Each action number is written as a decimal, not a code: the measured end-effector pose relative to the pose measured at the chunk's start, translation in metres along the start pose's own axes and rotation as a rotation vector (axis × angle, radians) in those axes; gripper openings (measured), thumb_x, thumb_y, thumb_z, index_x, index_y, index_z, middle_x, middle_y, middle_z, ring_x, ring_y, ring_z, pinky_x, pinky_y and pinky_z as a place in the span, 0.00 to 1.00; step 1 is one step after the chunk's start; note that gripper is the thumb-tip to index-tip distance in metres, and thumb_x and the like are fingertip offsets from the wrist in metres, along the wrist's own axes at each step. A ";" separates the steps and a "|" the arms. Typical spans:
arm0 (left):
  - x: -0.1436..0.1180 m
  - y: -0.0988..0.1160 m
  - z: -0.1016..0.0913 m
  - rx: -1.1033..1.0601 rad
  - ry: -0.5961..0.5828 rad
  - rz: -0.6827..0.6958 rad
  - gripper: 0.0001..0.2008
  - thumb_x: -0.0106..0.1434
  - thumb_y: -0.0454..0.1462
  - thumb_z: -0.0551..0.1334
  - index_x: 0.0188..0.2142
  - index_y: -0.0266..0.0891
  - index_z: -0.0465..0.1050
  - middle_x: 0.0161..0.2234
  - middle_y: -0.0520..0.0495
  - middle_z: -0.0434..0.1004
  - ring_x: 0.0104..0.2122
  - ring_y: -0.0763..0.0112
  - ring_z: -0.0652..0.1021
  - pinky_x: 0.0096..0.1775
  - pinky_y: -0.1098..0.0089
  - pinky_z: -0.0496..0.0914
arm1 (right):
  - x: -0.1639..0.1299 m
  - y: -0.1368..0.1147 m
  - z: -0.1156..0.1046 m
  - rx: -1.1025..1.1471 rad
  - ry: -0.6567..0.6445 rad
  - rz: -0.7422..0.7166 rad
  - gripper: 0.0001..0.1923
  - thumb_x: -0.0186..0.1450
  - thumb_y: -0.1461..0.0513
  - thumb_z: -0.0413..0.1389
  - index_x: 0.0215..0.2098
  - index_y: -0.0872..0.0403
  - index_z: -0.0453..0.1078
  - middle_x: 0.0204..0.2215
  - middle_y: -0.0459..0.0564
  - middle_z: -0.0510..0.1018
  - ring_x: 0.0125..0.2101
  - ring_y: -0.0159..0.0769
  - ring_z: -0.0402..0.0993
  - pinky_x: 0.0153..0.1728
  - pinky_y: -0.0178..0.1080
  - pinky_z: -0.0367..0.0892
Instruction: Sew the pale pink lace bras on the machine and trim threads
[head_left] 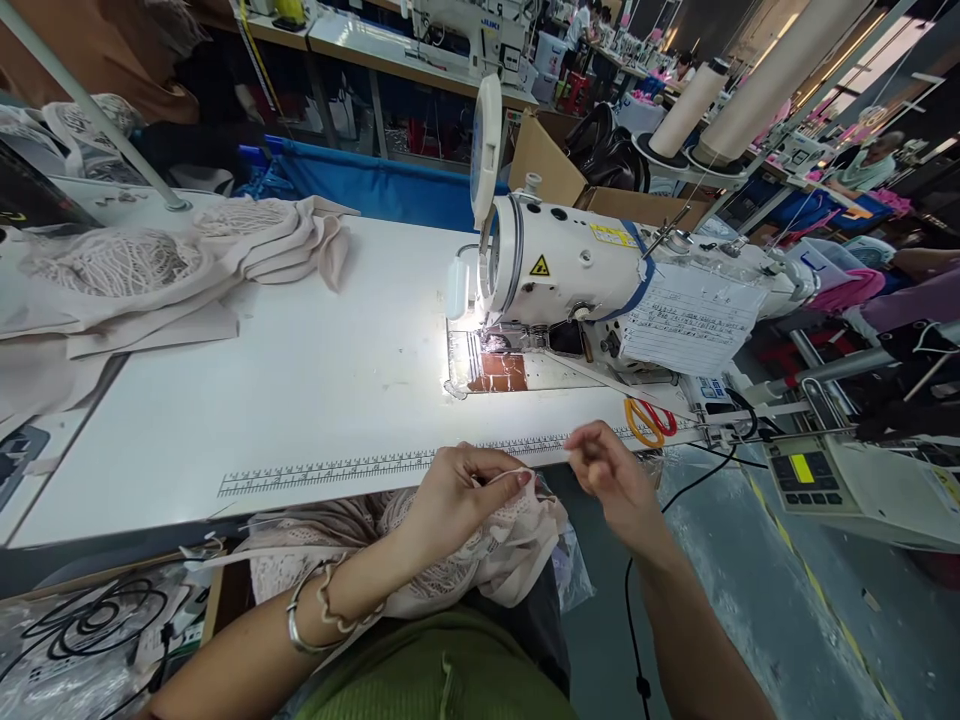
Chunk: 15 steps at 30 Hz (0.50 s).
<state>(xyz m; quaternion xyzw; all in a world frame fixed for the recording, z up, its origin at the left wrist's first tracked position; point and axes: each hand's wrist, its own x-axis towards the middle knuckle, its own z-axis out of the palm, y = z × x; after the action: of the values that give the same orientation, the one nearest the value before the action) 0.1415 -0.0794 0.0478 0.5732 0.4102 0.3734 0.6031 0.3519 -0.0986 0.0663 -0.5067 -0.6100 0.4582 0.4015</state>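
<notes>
Draping over the person's lap, off the table's [337, 370] near edge, is a pale lace garment [529, 550], pinched by the left hand [469, 495]. At two o'clock from it, the right hand [611, 480] curls its fingers in; I can't tell whether it grips anything. Farther that way lie orange and red scissor handles [643, 424]. Towards one stands the sewing machine [562, 255], with a cardboard box [546, 160] behind it holding shiny black plastic [611, 145]. At ten sits a heap of lace pieces [120, 270]; at nine, an open wooden-edged container [214, 604] holds coiled black cable [97, 612].
</notes>
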 end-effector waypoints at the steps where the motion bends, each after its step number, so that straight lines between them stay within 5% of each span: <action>1: 0.000 0.000 -0.001 -0.011 0.020 -0.001 0.13 0.61 0.44 0.65 0.29 0.37 0.84 0.25 0.45 0.81 0.26 0.68 0.74 0.26 0.73 0.65 | -0.004 0.002 -0.003 -0.067 -0.010 -0.031 0.30 0.65 0.34 0.50 0.34 0.51 0.67 0.18 0.36 0.54 0.18 0.27 0.47 0.20 0.34 0.47; 4: 0.001 0.001 -0.004 -0.046 0.079 -0.010 0.13 0.60 0.44 0.67 0.30 0.38 0.84 0.25 0.45 0.81 0.26 0.68 0.75 0.26 0.73 0.66 | -0.018 0.011 -0.007 -0.387 -0.155 -0.014 0.28 0.65 0.36 0.53 0.31 0.51 0.70 0.16 0.38 0.61 0.17 0.28 0.52 0.21 0.34 0.50; 7: 0.001 0.003 -0.005 -0.090 0.100 -0.017 0.12 0.60 0.44 0.67 0.30 0.38 0.84 0.25 0.45 0.81 0.25 0.69 0.74 0.25 0.73 0.65 | -0.029 0.023 -0.003 -0.677 -0.244 0.010 0.18 0.70 0.46 0.55 0.37 0.51 0.72 0.24 0.44 0.78 0.20 0.31 0.66 0.26 0.35 0.57; 10: 0.001 0.004 -0.003 -0.138 0.098 -0.016 0.12 0.60 0.44 0.67 0.29 0.38 0.84 0.25 0.45 0.82 0.24 0.70 0.75 0.25 0.74 0.66 | -0.032 0.035 0.002 -0.751 -0.183 -0.056 0.14 0.73 0.53 0.50 0.35 0.51 0.70 0.27 0.47 0.79 0.25 0.35 0.74 0.27 0.35 0.60; 15: -0.001 0.003 -0.003 -0.168 0.134 -0.016 0.11 0.60 0.43 0.68 0.29 0.38 0.83 0.27 0.45 0.83 0.28 0.67 0.78 0.29 0.73 0.69 | -0.025 0.044 0.003 -0.730 -0.097 -0.050 0.12 0.69 0.51 0.55 0.37 0.51 0.68 0.25 0.44 0.77 0.23 0.34 0.72 0.26 0.34 0.59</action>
<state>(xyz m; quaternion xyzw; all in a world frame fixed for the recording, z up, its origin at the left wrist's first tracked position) 0.1383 -0.0794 0.0507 0.4912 0.4213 0.4393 0.6231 0.3640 -0.1205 0.0223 -0.5791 -0.7639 0.2238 0.1760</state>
